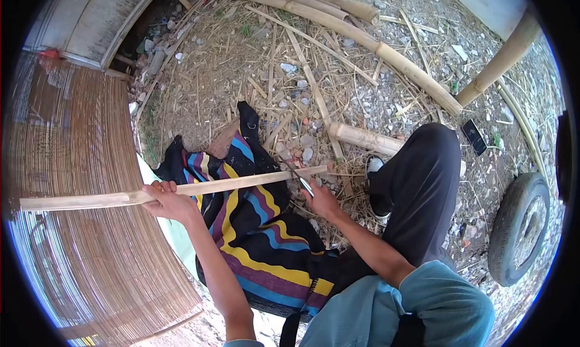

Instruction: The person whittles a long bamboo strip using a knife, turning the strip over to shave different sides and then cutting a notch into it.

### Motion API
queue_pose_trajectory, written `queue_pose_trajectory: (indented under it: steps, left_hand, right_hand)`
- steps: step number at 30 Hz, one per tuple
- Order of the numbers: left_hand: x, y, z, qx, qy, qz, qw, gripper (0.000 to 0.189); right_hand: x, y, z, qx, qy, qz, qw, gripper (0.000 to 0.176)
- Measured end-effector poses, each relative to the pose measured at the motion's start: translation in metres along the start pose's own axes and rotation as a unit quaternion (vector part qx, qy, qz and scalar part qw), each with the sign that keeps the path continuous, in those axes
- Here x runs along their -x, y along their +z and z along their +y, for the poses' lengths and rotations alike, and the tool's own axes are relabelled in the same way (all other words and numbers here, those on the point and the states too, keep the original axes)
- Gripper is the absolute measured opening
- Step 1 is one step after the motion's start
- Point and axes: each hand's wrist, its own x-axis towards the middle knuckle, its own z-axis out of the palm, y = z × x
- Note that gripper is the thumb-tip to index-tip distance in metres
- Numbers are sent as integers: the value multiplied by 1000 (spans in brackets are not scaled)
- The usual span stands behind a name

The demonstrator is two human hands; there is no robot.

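Observation:
A long, pale split bamboo strip (248,181) lies across my lap, reaching from the left side to just past my right hand. My left hand (169,201) is closed around it left of its middle. In my right hand (323,202) is a knife (306,185) with a silvery handle, its dark blade pointing up and left against the strip near the right end. Beneath the strip, a black cloth with yellow, blue and purple stripes (281,235) covers my leg.
A slatted bamboo screen (78,135) stands at left. Bamboo poles (386,51) and loose strips lie on the littered ground ahead. A short bamboo piece (365,139) rests by my shoe (374,165). At right are a phone (474,136) and a tyre (518,229).

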Motion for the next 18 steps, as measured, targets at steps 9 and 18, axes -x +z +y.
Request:
queue_pose_trajectory:
  steps: [9,18]
  left_hand:
    - [10,-2,7,14,21,-31,999,19]
    - [-3,-5,-4,-26,13,18,999,21]
  right_hand:
    - [12,10,-15,66,-97,27,993,41]
    - [27,-12,-28,56,-41,-29,997,37]
